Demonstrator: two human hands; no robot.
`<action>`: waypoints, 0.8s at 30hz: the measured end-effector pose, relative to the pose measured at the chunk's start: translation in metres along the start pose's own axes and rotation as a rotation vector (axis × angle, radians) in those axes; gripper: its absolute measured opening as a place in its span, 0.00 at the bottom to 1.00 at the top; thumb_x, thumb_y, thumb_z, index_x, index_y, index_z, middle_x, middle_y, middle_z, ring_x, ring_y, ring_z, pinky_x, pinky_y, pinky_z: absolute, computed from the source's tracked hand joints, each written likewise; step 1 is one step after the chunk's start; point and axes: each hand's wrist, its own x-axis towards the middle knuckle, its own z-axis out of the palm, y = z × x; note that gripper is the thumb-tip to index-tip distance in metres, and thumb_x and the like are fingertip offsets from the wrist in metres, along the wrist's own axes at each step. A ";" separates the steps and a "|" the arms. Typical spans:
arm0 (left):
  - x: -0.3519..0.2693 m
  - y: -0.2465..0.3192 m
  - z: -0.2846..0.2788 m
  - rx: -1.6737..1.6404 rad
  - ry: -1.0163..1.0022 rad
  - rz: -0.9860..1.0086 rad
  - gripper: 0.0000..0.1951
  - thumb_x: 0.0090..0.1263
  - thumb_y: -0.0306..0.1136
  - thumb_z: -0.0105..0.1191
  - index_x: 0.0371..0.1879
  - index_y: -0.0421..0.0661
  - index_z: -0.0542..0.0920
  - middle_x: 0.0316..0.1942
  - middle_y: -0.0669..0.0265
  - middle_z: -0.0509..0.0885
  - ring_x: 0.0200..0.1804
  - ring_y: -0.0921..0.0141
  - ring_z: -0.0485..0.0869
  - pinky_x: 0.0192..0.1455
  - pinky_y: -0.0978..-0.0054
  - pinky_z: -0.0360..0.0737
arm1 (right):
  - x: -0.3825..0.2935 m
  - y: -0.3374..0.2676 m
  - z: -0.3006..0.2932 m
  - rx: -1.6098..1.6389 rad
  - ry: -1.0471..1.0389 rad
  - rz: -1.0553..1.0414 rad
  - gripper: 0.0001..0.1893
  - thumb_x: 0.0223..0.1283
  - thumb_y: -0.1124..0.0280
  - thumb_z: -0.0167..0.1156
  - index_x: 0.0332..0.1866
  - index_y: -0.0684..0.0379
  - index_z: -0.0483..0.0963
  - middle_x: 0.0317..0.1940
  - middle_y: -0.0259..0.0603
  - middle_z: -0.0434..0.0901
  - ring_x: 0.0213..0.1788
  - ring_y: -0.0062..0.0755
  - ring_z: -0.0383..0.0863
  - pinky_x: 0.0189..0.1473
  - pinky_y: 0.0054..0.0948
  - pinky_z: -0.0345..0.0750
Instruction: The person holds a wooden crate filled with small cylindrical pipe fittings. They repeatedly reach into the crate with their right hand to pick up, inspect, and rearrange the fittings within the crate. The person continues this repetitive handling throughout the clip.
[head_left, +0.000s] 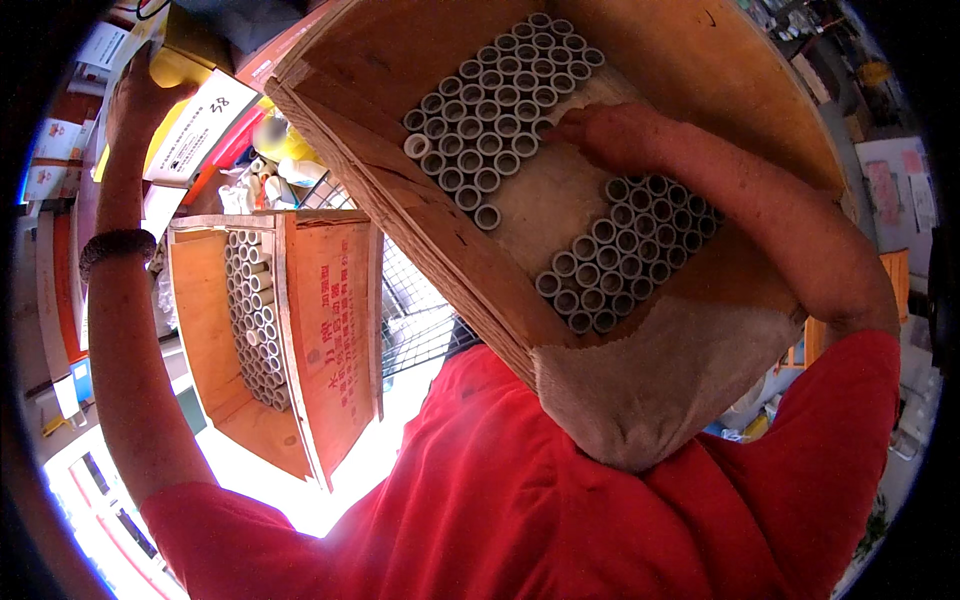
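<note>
Inside the upper wooden box (480, 300), many short grey tubes stand on end in two tight groups, with their round openings upward. My right hand (607, 135) reaches in with its fingers drawn together. Its fingertips are at the edge of the larger tube group (489, 120); whether they grip a tube is hidden. A smaller tube group (626, 251) lies below my right forearm. One paler tube (417, 146) sits at the left edge. My left hand (142, 101) is stretched to the upper left, thumb and fingers apart, over a yellow container (184, 71).
A second wooden box (330, 337), printed with red writing, stands at the left with stacked tubes (259, 315) inside. Cloth (667, 382) covers the near corner of the upper box. A labelled white card (199, 131), a wire basket (420, 307) and mixed plastic items (262, 184) are nearby.
</note>
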 end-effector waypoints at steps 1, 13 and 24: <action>-0.001 -0.005 -0.005 -0.010 -0.006 0.010 0.41 0.45 0.47 0.69 0.60 0.46 0.68 0.53 0.52 0.78 0.54 0.53 0.78 0.57 0.59 0.74 | 0.002 -0.002 -0.001 0.015 0.002 0.000 0.27 0.58 0.75 0.48 0.65 0.47 0.64 0.57 0.43 0.71 0.59 0.44 0.72 0.58 0.42 0.72; 0.001 -0.003 0.005 -0.092 -0.027 0.029 0.40 0.45 0.47 0.69 0.59 0.47 0.68 0.54 0.53 0.78 0.54 0.55 0.78 0.57 0.59 0.74 | 0.000 0.006 0.007 0.095 0.043 0.001 0.23 0.57 0.74 0.51 0.61 0.53 0.67 0.51 0.45 0.74 0.54 0.46 0.75 0.56 0.40 0.73; -0.002 0.009 -0.008 -0.016 -0.041 0.019 0.40 0.45 0.49 0.68 0.59 0.47 0.69 0.53 0.54 0.77 0.54 0.55 0.78 0.57 0.58 0.74 | 0.002 -0.001 -0.004 0.094 -0.045 0.055 0.19 0.57 0.74 0.52 0.56 0.55 0.73 0.49 0.47 0.76 0.49 0.47 0.78 0.52 0.41 0.75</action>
